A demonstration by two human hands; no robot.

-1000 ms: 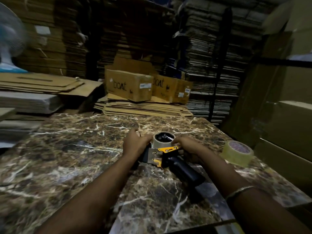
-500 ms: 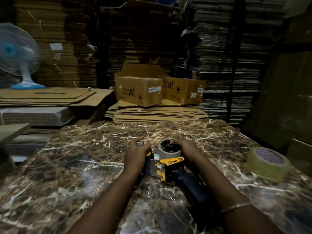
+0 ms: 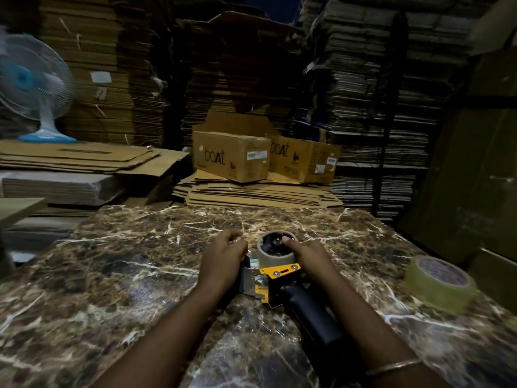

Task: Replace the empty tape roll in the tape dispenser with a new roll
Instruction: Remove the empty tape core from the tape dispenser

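A yellow and black tape dispenser (image 3: 282, 278) lies on its side on the marble table (image 3: 126, 275), its black handle pointing toward me. An empty cardboard tape roll (image 3: 275, 252) sits on its spindle. My right hand (image 3: 310, 257) wraps the right side of that roll, the thumb over its top rim. My left hand (image 3: 223, 257) is closed on the dispenser's left end by the metal blade plate. A full roll of clear tape (image 3: 439, 282) lies flat at the table's right edge, untouched.
Two "boat" cardboard boxes (image 3: 232, 158) sit on flattened cartons beyond the table's far edge. A white and blue fan (image 3: 36, 88) stands at the left on more flat cardboard. Tall stacks of cardboard fill the background; large boxes rise at the right.
The camera view has tilted up and shifted, so the fan shows more. My right thumb has moved onto the top of the empty roll; both hands stay on the dispenser.
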